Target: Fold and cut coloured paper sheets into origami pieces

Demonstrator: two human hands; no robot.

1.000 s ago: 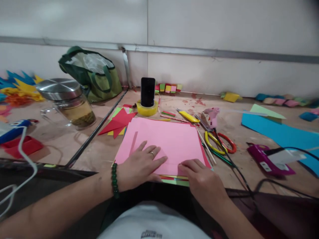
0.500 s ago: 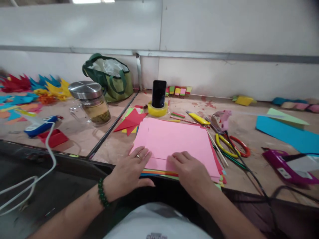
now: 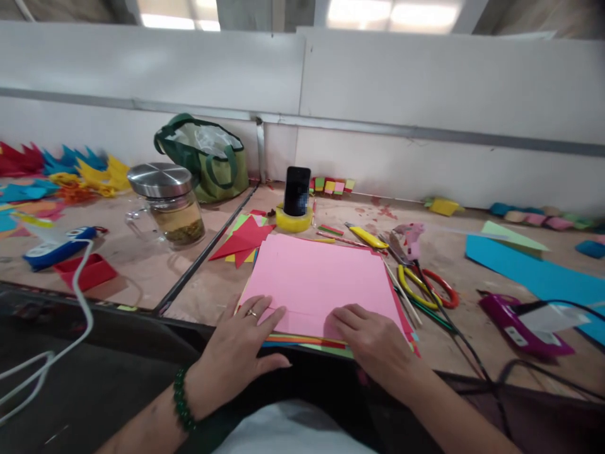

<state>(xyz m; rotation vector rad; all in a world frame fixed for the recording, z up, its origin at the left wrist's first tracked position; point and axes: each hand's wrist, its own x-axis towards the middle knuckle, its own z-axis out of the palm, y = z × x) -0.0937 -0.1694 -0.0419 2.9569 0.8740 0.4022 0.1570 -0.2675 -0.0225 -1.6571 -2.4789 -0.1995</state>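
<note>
A stack of coloured paper with a pink sheet [image 3: 319, 271] on top lies at the table's front edge. A crease or narrow folded strip runs across the sheet near its front edge. My left hand [image 3: 246, 343] rests on its front left corner, fingers stretched out and thumb apart; it wears a ring and a green bead bracelet [image 3: 182, 398]. On the front right part lies my right hand [image 3: 373, 340], its fingers close together and flat on the paper, its thumb hidden. Both hands touch the pink sheet without gripping it.
Behind the stack, a phone [image 3: 297, 190] stands in a yellow tape roll [image 3: 293, 219]. Red paper pieces [image 3: 246, 239], a lidded glass mug [image 3: 174, 221] and a green bag [image 3: 222, 167] are left. Rightward lie a yellow cutter [image 3: 368, 236], scissors [image 3: 418, 287], a pink glue gun [image 3: 414, 239] and a purple power strip [image 3: 522, 328].
The view has tilted upward and shifted slightly. My right hand has slid a little to the right along the pink sheet's front part; my left hand stays at the left corner.
</note>
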